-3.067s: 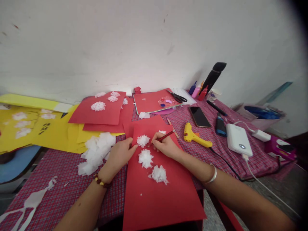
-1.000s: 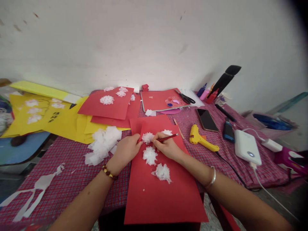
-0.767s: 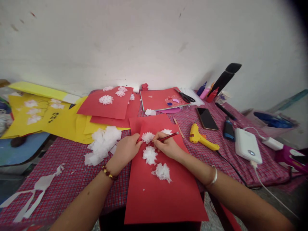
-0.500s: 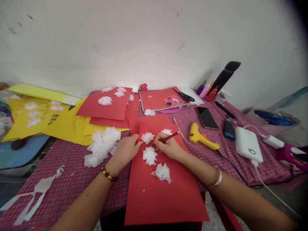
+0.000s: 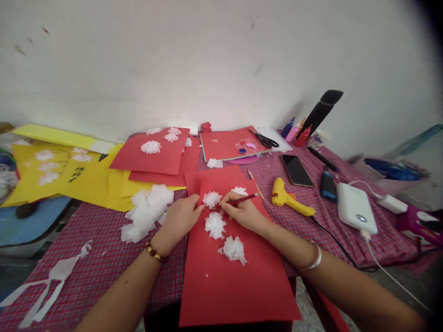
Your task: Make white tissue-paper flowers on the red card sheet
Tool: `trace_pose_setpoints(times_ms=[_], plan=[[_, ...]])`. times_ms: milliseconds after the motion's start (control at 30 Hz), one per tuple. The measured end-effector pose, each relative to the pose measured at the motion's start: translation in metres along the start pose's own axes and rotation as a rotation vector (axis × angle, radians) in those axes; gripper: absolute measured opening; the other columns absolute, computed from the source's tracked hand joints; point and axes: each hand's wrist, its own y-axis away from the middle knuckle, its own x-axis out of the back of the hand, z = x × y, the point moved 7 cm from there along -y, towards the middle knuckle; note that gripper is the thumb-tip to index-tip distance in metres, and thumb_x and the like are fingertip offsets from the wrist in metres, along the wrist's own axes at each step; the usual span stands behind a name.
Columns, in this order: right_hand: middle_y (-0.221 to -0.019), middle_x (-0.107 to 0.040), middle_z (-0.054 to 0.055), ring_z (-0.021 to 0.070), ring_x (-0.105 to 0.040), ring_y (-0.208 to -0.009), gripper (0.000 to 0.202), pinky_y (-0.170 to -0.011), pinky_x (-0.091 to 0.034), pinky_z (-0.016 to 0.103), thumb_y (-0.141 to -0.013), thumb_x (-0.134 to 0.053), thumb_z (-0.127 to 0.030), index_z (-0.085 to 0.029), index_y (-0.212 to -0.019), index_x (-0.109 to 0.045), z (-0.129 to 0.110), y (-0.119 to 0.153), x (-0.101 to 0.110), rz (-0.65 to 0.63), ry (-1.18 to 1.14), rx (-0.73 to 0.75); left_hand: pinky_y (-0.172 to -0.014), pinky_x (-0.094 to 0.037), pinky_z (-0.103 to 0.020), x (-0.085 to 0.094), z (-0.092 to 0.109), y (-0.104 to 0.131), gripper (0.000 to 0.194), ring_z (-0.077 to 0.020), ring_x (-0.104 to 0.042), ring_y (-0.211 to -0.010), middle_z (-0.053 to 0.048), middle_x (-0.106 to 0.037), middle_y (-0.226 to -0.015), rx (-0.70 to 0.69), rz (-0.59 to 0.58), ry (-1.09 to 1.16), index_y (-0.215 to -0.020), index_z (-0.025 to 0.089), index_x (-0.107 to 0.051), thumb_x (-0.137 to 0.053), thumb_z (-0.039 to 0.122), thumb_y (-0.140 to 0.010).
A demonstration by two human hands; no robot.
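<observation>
In the head view, a long sheet of red paper [image 5: 238, 295] lies in front of me and overhangs the table's front edge. Several tufts of white tissue paper, such as this tissue flower [image 5: 215, 225], sit on its upper half. My right hand [image 5: 240, 211] grips a dark red pencil [image 5: 244, 199], its tip end low by the gap between two tufts. On the paper's left edge, my left hand [image 5: 183, 213] is closed, its thumb pressing on the sheet; its other fingers are partly hidden. Beside it lies a heap of white tissue pieces [image 5: 147, 212].
Right of the paper lie a yellow glue gun [image 5: 289, 198] with its cord, a phone [image 5: 296, 169] and a white power bank [image 5: 356, 207]. Scissors [image 5: 266, 139] rest on red sheets at the back. Red cards [image 5: 148, 161] and yellow cards [image 5: 90, 180] with tissue flowers fill the left side.
My right hand and the pencil have shifted slightly left, toward the upper-left tissue tufts. The left hand keeps its place on the paper's edge.
</observation>
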Motion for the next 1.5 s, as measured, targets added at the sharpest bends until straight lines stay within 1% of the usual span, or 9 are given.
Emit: trace_pose_setpoints(times_ms=[600,667,800,933,1033,1167,1233,1367,1500], plan=[[-0.057,-0.058,-0.003,0.0090,-0.049,-0.047,0.010,-0.048,-0.039,0.022,-0.076,-0.055,-0.025,-0.019,-0.069,-0.051,0.002,0.001,0.001,-0.019,-0.055,-0.071,-0.057,-0.029,-0.028,0.002,0.000,0.000,0.015,-0.0219,-0.060,-0.070,-0.006,-0.065,-0.076,0.013,-0.002,0.016,-0.081,0.020,-0.052,-0.047,0.032,-0.089],[-0.056,-0.058,-0.003,0.0084,-0.048,-0.045,0.011,-0.046,-0.038,0.021,-0.076,-0.056,-0.027,-0.019,-0.069,-0.052,-0.002,-0.001,0.013,0.043,-0.104,-0.065,-0.057,-0.029,-0.028,0.002,0.000,0.001,0.015,-0.0212,-0.059,-0.069,-0.005,-0.063,-0.074,0.002,-0.003,0.027,-0.079,0.020,-0.051,-0.046,0.031,-0.089],[-0.053,-0.056,-0.004,0.0076,-0.044,-0.039,0.018,-0.039,-0.032,0.020,-0.075,-0.058,-0.035,-0.019,-0.072,-0.052,-0.010,-0.006,0.062,0.319,-0.287,-0.004,-0.057,-0.027,-0.027,0.004,-0.002,0.001,0.019,-0.0172,-0.052,-0.063,0.000,-0.054,-0.066,-0.038,0.042,0.120,-0.071,0.021,-0.042,-0.045,0.030,-0.088],[-0.050,-0.053,-0.007,0.0070,-0.040,-0.036,0.023,-0.035,-0.027,0.019,-0.074,-0.060,-0.041,-0.020,-0.079,-0.053,-0.012,-0.007,0.105,0.493,-0.405,0.058,-0.057,-0.030,-0.025,0.021,-0.013,0.000,0.020,-0.0141,-0.044,-0.058,0.005,-0.041,-0.061,-0.053,0.276,0.389,-0.070,0.022,-0.038,-0.045,0.033,-0.086],[-0.051,-0.054,-0.006,0.0074,-0.040,-0.035,0.028,-0.034,-0.027,0.019,-0.076,-0.058,-0.046,-0.020,-0.085,-0.053,-0.012,-0.007,0.119,0.529,-0.420,0.105,-0.059,-0.036,-0.024,0.036,-0.022,0.003,0.016,-0.0133,-0.045,-0.060,0.006,-0.043,-0.062,-0.073,0.402,0.668,-0.080,0.021,-0.047,-0.049,0.036,-0.084],[-0.057,-0.059,-0.004,0.0081,-0.046,-0.039,0.027,-0.037,-0.031,0.019,-0.079,-0.054,-0.047,-0.021,-0.085,-0.054,-0.010,-0.007,0.117,0.541,-0.357,0.100,-0.065,-0.046,-0.025,0.046,-0.034,0.008,0.022,-0.0132,-0.057,-0.064,0.004,-0.059,-0.075,-0.015,0.393,1.112,-0.090,0.022,-0.049,-0.056,0.042,-0.081],[-0.062,-0.062,-0.002,0.0083,-0.048,-0.041,0.026,-0.038,-0.034,0.019,-0.080,-0.054,-0.047,-0.021,-0.082,-0.055,-0.010,-0.008,0.110,0.520,-0.342,0.100,-0.065,-0.048,-0.026,0.050,-0.040,0.012,0.026,-0.0135,-0.060,-0.065,0.003,-0.062,-0.079,0.034,0.413,1.212,-0.090,0.023,-0.048,-0.059,0.043,-0.078],[-0.062,-0.064,0.000,0.0101,-0.052,-0.042,0.033,-0.038,-0.037,0.020,-0.078,-0.055,-0.052,-0.019,-0.081,-0.057,-0.009,-0.008,0.095,0.468,-0.355,0.116,-0.063,-0.049,-0.026,0.056,-0.043,0.010,0.032,-0.0147,-0.063,-0.069,0.000,-0.064,-0.083,0.024,0.429,1.179,-0.091,0.022,-0.047,-0.058,0.047,-0.076],[-0.053,-0.060,0.000,0.0109,-0.050,-0.039,0.041,-0.037,-0.034,0.021,-0.078,-0.051,-0.059,-0.018,-0.081,-0.058,-0.005,-0.005,0.098,0.495,-0.328,0.104,-0.060,-0.049,-0.027,0.040,-0.036,0.001,0.034,-0.0163,-0.064,-0.066,-0.002,-0.066,-0.079,0.022,0.280,1.064,-0.089,0.020,-0.048,-0.056,0.049,-0.073]])
